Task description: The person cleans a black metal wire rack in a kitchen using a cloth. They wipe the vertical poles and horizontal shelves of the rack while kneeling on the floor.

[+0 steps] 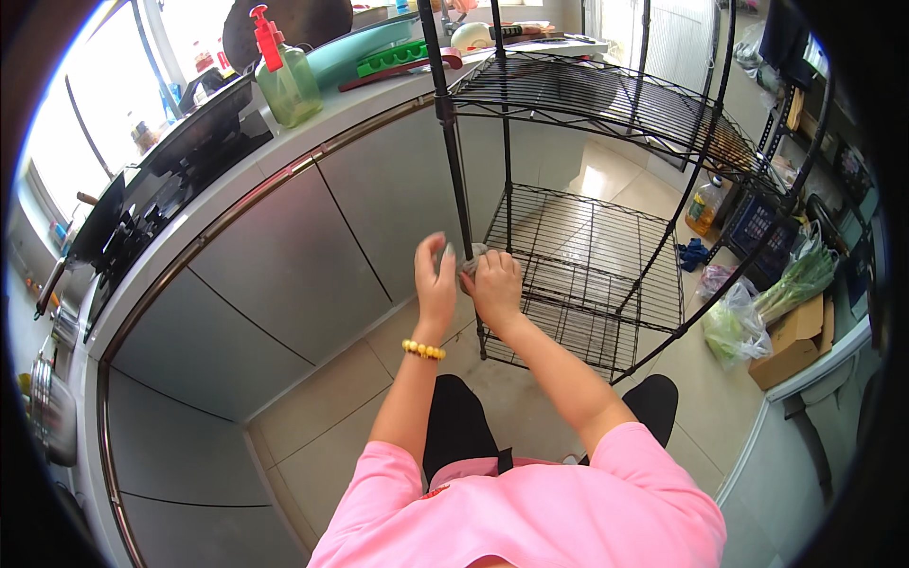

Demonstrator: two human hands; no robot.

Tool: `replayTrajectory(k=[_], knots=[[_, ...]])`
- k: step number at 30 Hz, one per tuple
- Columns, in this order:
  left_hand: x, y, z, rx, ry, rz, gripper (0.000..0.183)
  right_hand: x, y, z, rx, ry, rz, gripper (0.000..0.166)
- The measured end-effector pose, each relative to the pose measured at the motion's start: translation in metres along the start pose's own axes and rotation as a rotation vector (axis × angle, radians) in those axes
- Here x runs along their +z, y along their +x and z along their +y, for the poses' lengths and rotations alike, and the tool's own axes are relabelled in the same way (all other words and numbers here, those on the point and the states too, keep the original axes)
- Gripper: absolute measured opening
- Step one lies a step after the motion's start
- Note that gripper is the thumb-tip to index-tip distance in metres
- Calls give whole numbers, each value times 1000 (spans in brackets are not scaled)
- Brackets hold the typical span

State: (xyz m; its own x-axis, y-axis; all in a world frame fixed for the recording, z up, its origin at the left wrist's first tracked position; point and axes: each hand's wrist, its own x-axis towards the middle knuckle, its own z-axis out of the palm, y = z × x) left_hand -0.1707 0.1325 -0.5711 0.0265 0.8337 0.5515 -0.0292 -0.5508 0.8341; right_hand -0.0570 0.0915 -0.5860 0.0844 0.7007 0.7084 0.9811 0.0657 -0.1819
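Observation:
A black wire shelving rack (582,206) stands on the tiled floor before me. My right hand (496,284) grips a grey cloth (477,253) wrapped around the rack's near left post (452,167), a little above the lower shelves. Just left of that post is my left hand (434,284), fingers apart and slightly blurred, with nothing seen in it. A yellow bead bracelet (424,349) circles my left wrist. The part of the post behind my right hand and the cloth is hidden.
Grey cabinets (284,241) line the left under a counter holding a green spray bottle (290,84) and a gas stove (142,220). To the right, plastic bags of vegetables (735,323), a cardboard box (792,344) and an oil bottle (703,206) sit on the floor.

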Motion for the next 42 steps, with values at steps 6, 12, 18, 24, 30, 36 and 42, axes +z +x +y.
replayTrajectory(k=[6, 12, 18, 24, 30, 36, 42], knots=[[42, 58, 73, 162, -120, -126, 17, -27, -8, 25, -84, 147, -160, 13], [42, 65, 48, -12, -357, -187, 9, -139, 73, -26, -77, 385, 459, 28], [53, 63, 41, 128, -209, -212, 21, -164, 199, -68, -429, -54, 609, 33], [46, 62, 1, 170, 167, -271, 30, -92, 125, -36, -630, -115, 303, 27], [42, 55, 42, 247, 245, -213, 22, -156, 136, -73, -483, -51, 645, 39], [49, 55, 19, 109, -67, -171, 14, -162, 184, -39, -477, -456, 548, 47], [44, 54, 36, 145, -55, -120, 9, -228, 149, 33, -448, -506, 511, 38]])
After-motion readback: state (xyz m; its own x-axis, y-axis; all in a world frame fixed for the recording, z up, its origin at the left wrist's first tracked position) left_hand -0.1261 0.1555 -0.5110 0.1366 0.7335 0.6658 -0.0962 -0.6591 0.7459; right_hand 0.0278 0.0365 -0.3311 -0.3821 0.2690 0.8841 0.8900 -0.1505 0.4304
